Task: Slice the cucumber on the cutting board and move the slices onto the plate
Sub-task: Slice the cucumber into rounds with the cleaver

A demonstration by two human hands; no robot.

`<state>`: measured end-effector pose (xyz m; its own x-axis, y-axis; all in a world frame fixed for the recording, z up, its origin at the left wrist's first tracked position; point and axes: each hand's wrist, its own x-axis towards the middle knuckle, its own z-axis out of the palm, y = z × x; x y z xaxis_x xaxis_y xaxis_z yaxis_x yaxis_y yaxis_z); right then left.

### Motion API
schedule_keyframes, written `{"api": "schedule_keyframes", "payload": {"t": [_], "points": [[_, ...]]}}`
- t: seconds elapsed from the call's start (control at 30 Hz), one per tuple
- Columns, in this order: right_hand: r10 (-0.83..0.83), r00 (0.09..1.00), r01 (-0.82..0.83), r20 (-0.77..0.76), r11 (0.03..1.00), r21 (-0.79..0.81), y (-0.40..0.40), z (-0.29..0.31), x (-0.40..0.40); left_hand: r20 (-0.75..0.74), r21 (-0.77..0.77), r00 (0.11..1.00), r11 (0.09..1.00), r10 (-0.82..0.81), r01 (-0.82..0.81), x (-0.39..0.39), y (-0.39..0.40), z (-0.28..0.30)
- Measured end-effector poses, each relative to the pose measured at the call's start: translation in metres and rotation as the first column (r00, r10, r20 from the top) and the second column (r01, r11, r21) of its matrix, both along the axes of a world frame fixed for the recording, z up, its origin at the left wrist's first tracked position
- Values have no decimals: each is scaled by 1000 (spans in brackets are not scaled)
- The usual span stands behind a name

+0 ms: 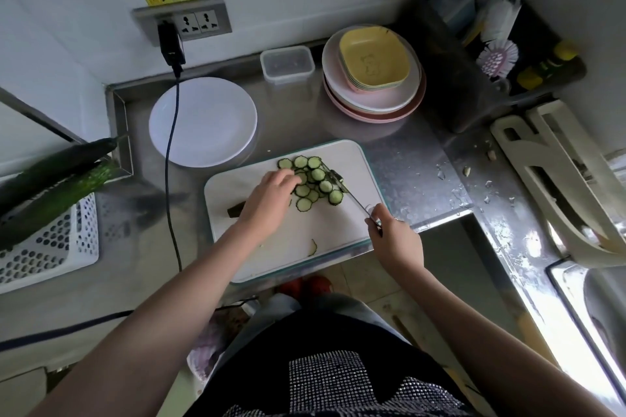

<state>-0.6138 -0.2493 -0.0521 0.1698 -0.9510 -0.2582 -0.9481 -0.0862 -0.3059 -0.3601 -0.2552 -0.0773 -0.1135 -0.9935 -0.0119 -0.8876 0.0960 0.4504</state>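
Cucumber slices (313, 183) lay heaped on the cutting board (355, 159), between your left hand (271, 195), whose fingers touched the heap, and the knife (352, 195) gripped in your right hand (389, 230), with the white plate (203, 122) beyond, nearer your left.

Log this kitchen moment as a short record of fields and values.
stage: slicing done, slices not yet moved
slices: cucumber slices piled on the white cutting board
left hand: fingers on the pile
right hand: grips the knife, blade against the pile
plate: white, bare, behind the board to the left
spare: whole cucumbers on a basket
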Motion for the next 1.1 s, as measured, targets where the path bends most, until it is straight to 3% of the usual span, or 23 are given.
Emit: {"api": "schedule_keyframes", "payload": {"t": [0.13, 0.2, 0.4, 0.7, 1.1], "points": [[-16, 1000, 16, 10, 1000, 7, -1, -1, 1, -38, 334, 971, 913, -237, 236, -17, 27, -20], [-12, 1000, 12, 13, 1000, 15, -1, -1, 1, -78, 395, 970, 886, -232, 244, -24, 29, -27], [6, 1000, -6, 19, 999, 32, 1, -1, 2, -141, 446, 975, 868, -173, 218, -29, 22, -25], [14, 999, -15, 31, 999, 32, 3, 0, 2, -86, 482, 973, 846, -212, 227, -32, 21, -20], [8, 1000, -8, -1, 998, 59, 0, -1, -2, -174, 455, 982, 878, -74, 147, -30, 17, -19]]}}
